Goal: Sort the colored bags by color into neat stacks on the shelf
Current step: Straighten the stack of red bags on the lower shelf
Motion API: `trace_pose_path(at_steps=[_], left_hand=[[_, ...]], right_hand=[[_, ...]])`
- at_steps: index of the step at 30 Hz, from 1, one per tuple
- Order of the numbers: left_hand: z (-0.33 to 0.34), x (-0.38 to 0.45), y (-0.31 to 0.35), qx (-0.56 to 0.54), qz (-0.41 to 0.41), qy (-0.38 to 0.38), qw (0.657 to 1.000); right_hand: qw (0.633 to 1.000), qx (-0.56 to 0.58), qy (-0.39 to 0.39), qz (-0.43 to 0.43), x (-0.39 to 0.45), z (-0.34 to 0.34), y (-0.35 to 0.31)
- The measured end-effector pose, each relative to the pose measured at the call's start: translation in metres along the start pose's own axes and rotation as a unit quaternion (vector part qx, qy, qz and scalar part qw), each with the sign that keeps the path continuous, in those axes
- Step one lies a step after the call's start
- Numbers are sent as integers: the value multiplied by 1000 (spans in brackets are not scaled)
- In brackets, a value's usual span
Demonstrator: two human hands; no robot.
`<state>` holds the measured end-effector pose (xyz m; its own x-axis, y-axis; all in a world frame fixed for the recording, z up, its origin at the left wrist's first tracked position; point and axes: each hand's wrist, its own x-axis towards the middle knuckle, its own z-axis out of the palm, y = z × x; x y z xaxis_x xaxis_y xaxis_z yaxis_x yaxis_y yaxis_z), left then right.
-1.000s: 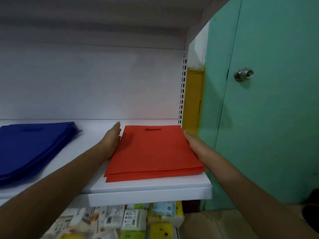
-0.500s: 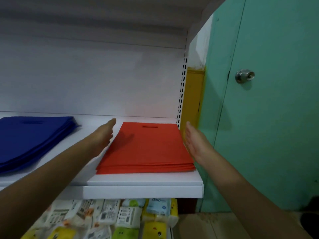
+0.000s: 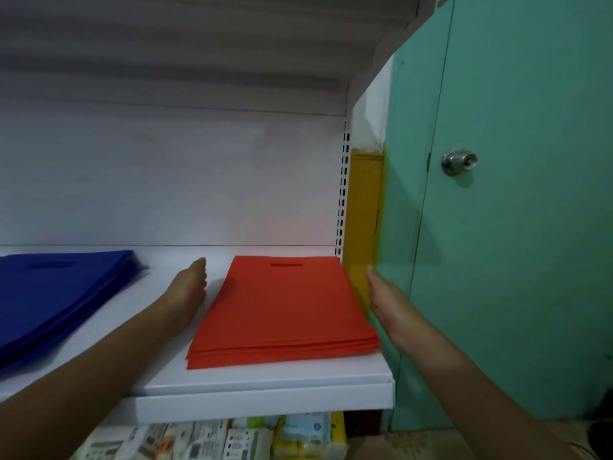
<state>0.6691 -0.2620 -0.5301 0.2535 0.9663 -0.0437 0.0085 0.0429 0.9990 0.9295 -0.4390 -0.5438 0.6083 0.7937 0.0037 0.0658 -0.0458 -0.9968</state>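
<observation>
A stack of red bags (image 3: 285,310) lies flat at the right end of the white shelf (image 3: 265,398), its handle slot toward the back wall. A stack of blue bags (image 3: 56,293) lies at the left, fanned out at its edges. My left hand (image 3: 187,293) is flat with straight fingers just left of the red stack, a small gap between them. My right hand (image 3: 386,303) is flat with straight fingers beside the stack's right edge, close to it but apart. Neither hand holds anything.
A slotted shelf upright (image 3: 343,194) and a yellow strip (image 3: 363,210) stand right of the red stack. A teal door (image 3: 530,227) with a metal knob (image 3: 457,162) is beyond. Packaged goods (image 3: 232,438) fill the shelf below. Another shelf hangs overhead.
Both hands pressed the red stack's sides a second ago and have since drawn a little away from it. The red bags now lie squared up and further back on the shelf.
</observation>
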Motion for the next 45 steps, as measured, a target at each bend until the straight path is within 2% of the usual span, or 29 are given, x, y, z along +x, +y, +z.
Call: trace_pose_path(at_steps=[3,8,14,17,19,22,24,28,31,33,35,39,45], left_hand=[[12,2,7,10,-10,-33,999],[14,41,11,16,5,-15,1000],[35,32,15,52,-3,-87,995],[34,40,12,30,27,-28,999],[33,44,13,0,19,-25,999],[35,46,9,10,-13,-100,995],[40,44,7,9,-3,-124,992],[34,39,14,-1,0,-100,995],[31,37,15,25,-7,-100,995],[34,32,13,41,8,-112,993],[35,21,16,38,5,-112,993],[22,10,14,27,-3,-106,994],[-4,-7,-10,-8,-15,-66,998]], right_hand=[[1000,-10,1,17,11,8,-3],[999,-34,-23,18,26,24,-14],[999,-52,-8,7,43,34,-19],[999,-6,-12,47,51,36,-21],[999,7,8,53,57,37,-20],[998,-32,-9,44,65,40,-15],[999,-21,-12,40,65,41,-17],[999,30,-38,20,42,32,-22],[999,26,-17,-16,15,27,-15],[999,21,-31,-33,-2,19,-5],[998,-10,-46,-32,-28,15,-5],[996,15,-79,-28,-63,3,-5],[997,15,-75,-12,-76,2,-7]])
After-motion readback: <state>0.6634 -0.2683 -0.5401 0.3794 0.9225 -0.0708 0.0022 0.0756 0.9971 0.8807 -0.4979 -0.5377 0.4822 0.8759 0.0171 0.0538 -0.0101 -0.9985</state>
